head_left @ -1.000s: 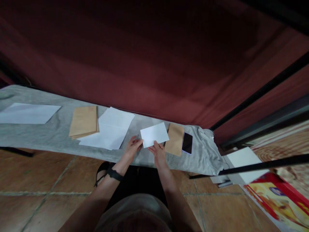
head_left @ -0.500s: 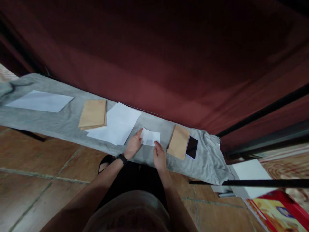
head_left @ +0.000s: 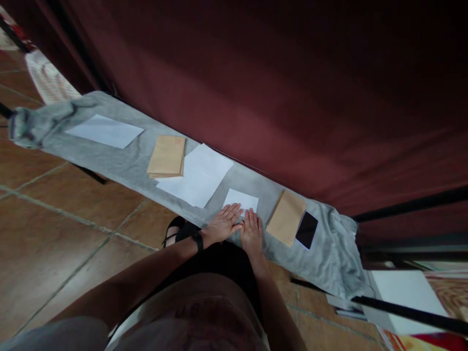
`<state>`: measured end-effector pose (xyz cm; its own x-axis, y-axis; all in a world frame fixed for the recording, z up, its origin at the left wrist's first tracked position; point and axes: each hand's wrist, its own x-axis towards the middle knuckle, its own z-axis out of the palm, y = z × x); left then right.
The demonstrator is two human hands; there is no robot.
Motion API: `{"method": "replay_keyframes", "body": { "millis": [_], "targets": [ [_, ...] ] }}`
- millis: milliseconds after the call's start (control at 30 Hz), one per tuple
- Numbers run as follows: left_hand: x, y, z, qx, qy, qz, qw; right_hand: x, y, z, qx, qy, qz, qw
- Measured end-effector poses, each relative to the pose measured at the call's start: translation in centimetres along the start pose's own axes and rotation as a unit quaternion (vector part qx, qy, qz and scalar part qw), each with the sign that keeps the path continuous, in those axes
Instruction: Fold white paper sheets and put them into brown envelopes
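Observation:
A small white sheet of paper (head_left: 242, 198), which looks folded, lies on the grey cloth in front of me. Flat on its near edge rests my left hand (head_left: 222, 224), fingers stretched out. My right hand (head_left: 251, 231) lies beside it, fingers also extended over the near right part of the paper. The two hands meet at the thumbs. Neither grips anything. To the right sits a brown envelope (head_left: 287, 218), with a dark-screened phone (head_left: 306, 230) against its right side. Larger white sheets (head_left: 203, 178) spread to the left, partly under a stack of brown envelopes (head_left: 167, 155).
The grey cloth (head_left: 120, 165) covers a long narrow bench. Another white sheet (head_left: 106, 130) lies at its far left. Behind the bench hangs a dark red curtain (head_left: 219, 97). Black metal bars (head_left: 413, 202) stick out at the right, near a white board (head_left: 405, 295).
Both hands have gone from holding the small paper at its sides to lying flat on its near edge, closer together. The camera view has turned slightly.

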<state>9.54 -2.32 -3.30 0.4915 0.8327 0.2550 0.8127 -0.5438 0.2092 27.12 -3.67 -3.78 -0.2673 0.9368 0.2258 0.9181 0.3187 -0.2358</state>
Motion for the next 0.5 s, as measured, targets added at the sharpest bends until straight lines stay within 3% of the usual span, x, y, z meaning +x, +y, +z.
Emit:
{"method": "replay_keyframes", "body": {
  "millis": [133, 300, 500],
  "targets": [
    [-0.1, -0.7, -0.4, -0.004, -0.016, 0.038, 0.999, 2.1, 0.1, -0.7, 0.038, -0.045, 0.023, 0.998],
    [0.1, -0.7, -0.4, -0.016, -0.033, 0.049, 0.998, 5.0, -0.9, -0.3, 0.064, -0.11, -0.017, 0.992],
    [0.2, -0.6, -0.9, -0.007, -0.058, 0.06, 0.996, 6.0, -0.9, 0.4, 0.035, -0.112, 0.034, 0.993]
  ]
}}
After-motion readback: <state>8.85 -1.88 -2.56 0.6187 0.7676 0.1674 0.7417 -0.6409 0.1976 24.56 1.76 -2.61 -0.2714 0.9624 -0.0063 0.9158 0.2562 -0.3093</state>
